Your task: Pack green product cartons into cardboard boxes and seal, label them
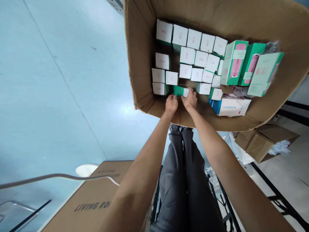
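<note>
Inside a large brown carton [141, 61], a small green and white box [178, 90] lies on its side near the front wall. My right hand [190, 99] has its fingers closed around the white end of that box. Close to the box's left corner is my left hand [171, 104], its fingers curled; what they hold, if anything, is hidden. Several more small boxes stand in rows with white ends up, among them a white-topped box [159, 88] left of my hands and another white-topped box [203, 88] to their right.
Larger green boxes with pink bottle pictures [238, 61] lean at the carton's right, above a blue and white box [234, 107]. A smaller open carton [263, 141] sits outside at right. A printed flat carton [96, 196] and a pale cable [58, 175] are at lower left.
</note>
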`<action>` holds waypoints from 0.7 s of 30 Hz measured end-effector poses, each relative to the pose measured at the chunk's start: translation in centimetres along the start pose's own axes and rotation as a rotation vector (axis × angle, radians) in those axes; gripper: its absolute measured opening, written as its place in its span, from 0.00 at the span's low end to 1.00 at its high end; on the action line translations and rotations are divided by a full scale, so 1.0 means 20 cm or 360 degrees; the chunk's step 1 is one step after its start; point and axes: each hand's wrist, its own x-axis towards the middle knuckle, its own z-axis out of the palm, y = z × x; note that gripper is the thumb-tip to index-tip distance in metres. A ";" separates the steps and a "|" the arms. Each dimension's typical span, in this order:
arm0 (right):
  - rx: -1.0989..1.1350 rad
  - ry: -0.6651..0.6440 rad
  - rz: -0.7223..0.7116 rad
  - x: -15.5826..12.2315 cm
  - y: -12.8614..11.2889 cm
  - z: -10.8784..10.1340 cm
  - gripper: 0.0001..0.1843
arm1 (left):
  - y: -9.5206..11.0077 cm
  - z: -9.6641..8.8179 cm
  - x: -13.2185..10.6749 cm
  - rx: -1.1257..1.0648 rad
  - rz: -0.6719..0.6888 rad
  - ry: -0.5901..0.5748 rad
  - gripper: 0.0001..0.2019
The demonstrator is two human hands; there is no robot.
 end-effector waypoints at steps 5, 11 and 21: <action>0.0170 0.0147 0.0142 -0.23 0.10 -0.25 0.37 | 0.05 -0.03 -0.19 0.0003 -0.0024 -0.0016 0.16; 0.1077 0.0138 0.0157 -0.76 0.20 -0.72 0.45 | 0.25 -0.15 -0.57 -0.0068 0.0015 -0.0016 0.22; 0.1638 0.0195 0.0143 -1.86 0.00 -1.45 0.47 | 0.83 -0.43 -1.46 -0.0290 0.0134 -0.0660 0.32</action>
